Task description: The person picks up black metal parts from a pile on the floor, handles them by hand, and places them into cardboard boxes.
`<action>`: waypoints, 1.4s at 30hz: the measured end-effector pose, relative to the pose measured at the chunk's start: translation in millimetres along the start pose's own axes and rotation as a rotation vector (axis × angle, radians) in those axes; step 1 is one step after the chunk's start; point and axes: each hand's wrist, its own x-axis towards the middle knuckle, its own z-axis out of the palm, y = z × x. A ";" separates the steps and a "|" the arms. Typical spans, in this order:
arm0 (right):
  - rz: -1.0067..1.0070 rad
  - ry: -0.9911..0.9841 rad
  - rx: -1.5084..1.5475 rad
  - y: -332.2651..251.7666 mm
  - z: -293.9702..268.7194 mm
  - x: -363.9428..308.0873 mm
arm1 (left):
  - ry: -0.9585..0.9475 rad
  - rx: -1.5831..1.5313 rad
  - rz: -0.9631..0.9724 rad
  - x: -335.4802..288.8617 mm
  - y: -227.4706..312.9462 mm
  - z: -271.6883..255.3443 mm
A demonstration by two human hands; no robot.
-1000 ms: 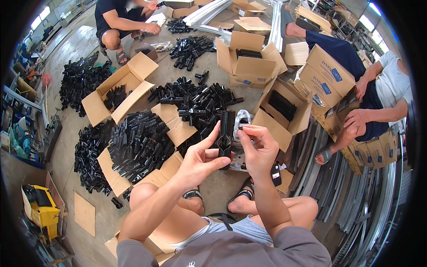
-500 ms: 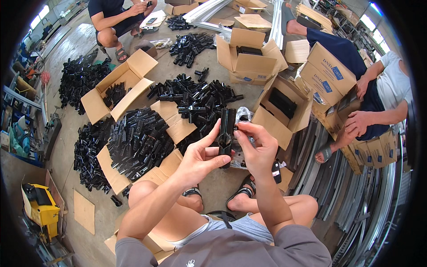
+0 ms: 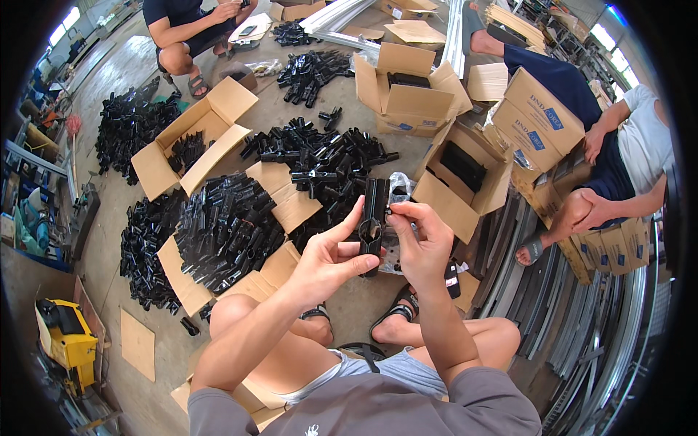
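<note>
Upright in front of me is a glossy black tubular fitting (image 3: 376, 203) with a round opening partway down. My left hand (image 3: 327, 261) is closed around its lower part, thumb across the front and index finger along the left side. At the fitting's right edge, the thumb and index finger of my right hand (image 3: 420, 232) are pinched together; whatever they hold is too small to make out. A clear plastic bag (image 3: 398, 186) shows just behind the fitting. Beyond it spreads a heap of similar black fittings (image 3: 313, 149).
More black fittings (image 3: 229, 232) lie on flattened cardboard to the left. Open cardboard boxes (image 3: 414, 110) stand ahead, another (image 3: 472, 171) at right. Long metal profiles (image 3: 538, 312) line the right side. One person (image 3: 174, 33) squats at far left; another (image 3: 618, 145) sits at right beside boxes.
The fitting and both my hands have shifted very slightly to the right, with the same grip. The person at right has moved their lower hand a little.
</note>
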 end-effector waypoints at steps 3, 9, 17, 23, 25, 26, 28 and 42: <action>-0.150 -0.036 -0.117 -6.2 -2.1 6.5 | 0.012 -0.039 -0.070 -2.4 8.9 1.3; -0.317 -0.098 -0.192 -1.4 -11.3 16.4 | -0.019 -0.055 -0.118 -3.0 9.6 -1.7; -0.201 -0.122 -0.271 -4.1 -6.5 8.6 | 0.001 0.071 -0.012 -1.1 0.6 4.5; -0.075 -0.133 -0.170 3.1 -5.4 -2.0 | 0.013 0.093 -0.017 1.0 -7.9 5.6; -0.100 -0.101 -0.141 3.5 -2.3 -3.7 | 0.021 0.088 -0.023 1.4 -8.6 5.4; -0.116 -0.086 -0.169 5.1 0.5 -5.1 | 0.014 0.088 -0.023 1.5 -8.7 5.4; -0.115 -0.084 -0.249 12.4 2.3 -7.3 | 0.002 0.089 -0.024 0.9 -7.4 5.2; -0.056 0.036 -0.225 26.5 8.3 -17.3 | -0.014 0.125 -0.031 -1.4 -8.4 11.2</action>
